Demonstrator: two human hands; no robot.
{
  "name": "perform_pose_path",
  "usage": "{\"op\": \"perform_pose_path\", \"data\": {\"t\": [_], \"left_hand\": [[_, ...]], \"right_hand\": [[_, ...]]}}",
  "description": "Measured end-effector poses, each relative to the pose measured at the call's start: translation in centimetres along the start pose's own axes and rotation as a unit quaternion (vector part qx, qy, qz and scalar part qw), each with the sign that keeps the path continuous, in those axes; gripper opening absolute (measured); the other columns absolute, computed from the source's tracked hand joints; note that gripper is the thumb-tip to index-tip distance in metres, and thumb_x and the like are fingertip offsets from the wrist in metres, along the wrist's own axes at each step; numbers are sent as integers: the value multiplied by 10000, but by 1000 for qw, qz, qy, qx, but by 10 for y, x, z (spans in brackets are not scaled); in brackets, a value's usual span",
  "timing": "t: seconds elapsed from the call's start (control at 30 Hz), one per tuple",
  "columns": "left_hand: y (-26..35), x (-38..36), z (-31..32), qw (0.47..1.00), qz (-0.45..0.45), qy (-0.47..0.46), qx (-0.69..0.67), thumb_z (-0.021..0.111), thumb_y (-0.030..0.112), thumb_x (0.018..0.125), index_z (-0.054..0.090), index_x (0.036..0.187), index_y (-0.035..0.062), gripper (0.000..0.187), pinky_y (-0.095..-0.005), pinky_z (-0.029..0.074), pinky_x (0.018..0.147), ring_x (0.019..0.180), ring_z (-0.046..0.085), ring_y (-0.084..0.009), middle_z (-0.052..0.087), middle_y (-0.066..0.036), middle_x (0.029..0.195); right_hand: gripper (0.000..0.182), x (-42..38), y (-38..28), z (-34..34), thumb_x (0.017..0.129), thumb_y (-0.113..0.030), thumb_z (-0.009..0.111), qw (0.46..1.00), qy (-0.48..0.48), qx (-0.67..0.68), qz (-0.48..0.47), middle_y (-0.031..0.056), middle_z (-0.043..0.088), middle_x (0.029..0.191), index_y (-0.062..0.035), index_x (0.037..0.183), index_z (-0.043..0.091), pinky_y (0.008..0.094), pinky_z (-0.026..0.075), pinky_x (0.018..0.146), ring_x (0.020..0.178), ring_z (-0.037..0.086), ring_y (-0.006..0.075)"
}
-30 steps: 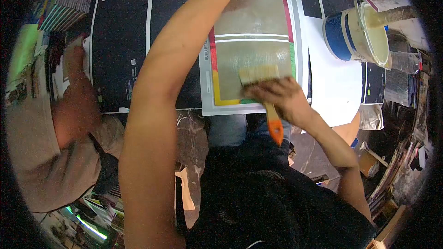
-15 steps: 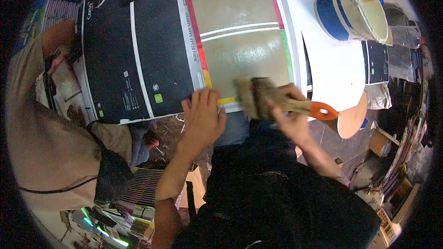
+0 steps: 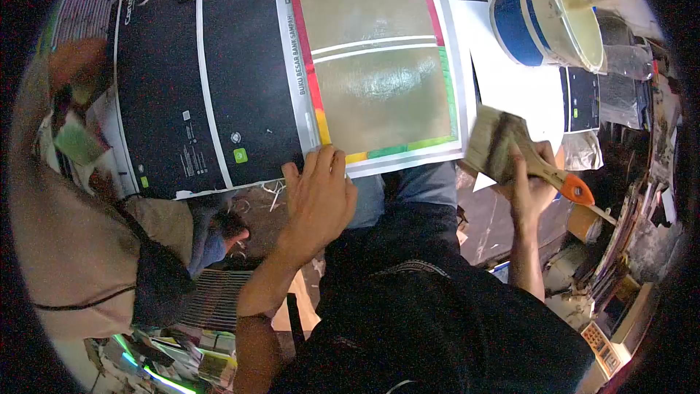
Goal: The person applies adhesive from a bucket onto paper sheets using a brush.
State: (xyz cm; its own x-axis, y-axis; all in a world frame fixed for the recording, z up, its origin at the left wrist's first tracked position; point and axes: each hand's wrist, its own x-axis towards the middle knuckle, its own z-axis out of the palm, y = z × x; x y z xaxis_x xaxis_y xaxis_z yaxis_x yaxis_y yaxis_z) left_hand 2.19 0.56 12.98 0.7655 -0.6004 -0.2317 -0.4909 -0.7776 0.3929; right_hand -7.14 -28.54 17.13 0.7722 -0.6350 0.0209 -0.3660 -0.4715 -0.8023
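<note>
Right hand (image 3: 529, 186) gripping brush (image 3: 499, 142) by its handle, bristles hovering just beside lower right corner of sheet (image 3: 457, 102). Left hand (image 3: 321, 193) resting, fingers slightly bent and pressing lower left corner of sheet. Two brownish panels (image 3: 386, 106) glistening at sheet's middle, red, yellow and green strips framing them. Bucket (image 3: 536, 25) standing right of sheet, thick handle protruding from it. Black packaging (image 3: 251, 66) spreading left of sheet, another person (image 3: 80, 248) sitting beyond it.
</note>
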Motion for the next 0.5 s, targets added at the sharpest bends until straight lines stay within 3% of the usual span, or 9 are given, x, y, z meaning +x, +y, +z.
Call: {"op": "perform_pose_path", "data": {"t": [0.1, 0.17, 0.23, 0.37, 0.5], "left_hand": [[3, 2, -1, 999, -20, -34, 10, 571, 209, 784, 527, 1159, 13, 426, -502, 329, 833, 1103, 473, -262, 502, -119, 1163], [5, 3, 1, 996, -44, -81, 23, 575, 237, 803, 505, 1220, 42, 465, -533, 342, 869, 1133, 468, -287, 485, -118, 1254], [7, 4, -1, 995, -52, -84, 27, 577, 233, 800, 506, 1226, 46, 471, -532, 341, 866, 1125, 475, -288, 482, -119, 1265], [10, 4, 0, 994, -68, -83, 19, 579, 231, 796, 510, 1236, 46, 482, -532, 338, 864, 1121, 482, -292, 476, -120, 1282], [7, 2, 5, 999, -41, -27, 18, 559, 213, 784, 530, 1171, 7, 439, -490, 321, 836, 1110, 476, -254, 496, -121, 1229]], "right_hand": [[160, -2, -27, 66, 846, -92, 667, 991, -66, 115, -26, 27, 586, 764, -33, 839, 518, 251, 458, 617, 699, 547, 102], [163, -8, -27, 116, 844, -117, 666, 980, -108, 114, -122, 54, 577, 727, -32, 837, 527, 308, 462, 589, 657, 564, 163], [177, -15, -21, 141, 837, -134, 667, 977, -169, 65, -108, 96, 568, 736, -24, 843, 528, 348, 456, 582, 656, 575, 208], [179, 6, 2, 103, 838, -125, 663, 988, -134, 26, -67, 96, 556, 705, -7, 851, 529, 341, 447, 569, 641, 553, 190], [156, 25, 34, 53, 828, -72, 646, 995, -93, -37, 13, 38, 522, 699, -4, 824, 505, 273, 410, 532, 610, 483, 93]]}}
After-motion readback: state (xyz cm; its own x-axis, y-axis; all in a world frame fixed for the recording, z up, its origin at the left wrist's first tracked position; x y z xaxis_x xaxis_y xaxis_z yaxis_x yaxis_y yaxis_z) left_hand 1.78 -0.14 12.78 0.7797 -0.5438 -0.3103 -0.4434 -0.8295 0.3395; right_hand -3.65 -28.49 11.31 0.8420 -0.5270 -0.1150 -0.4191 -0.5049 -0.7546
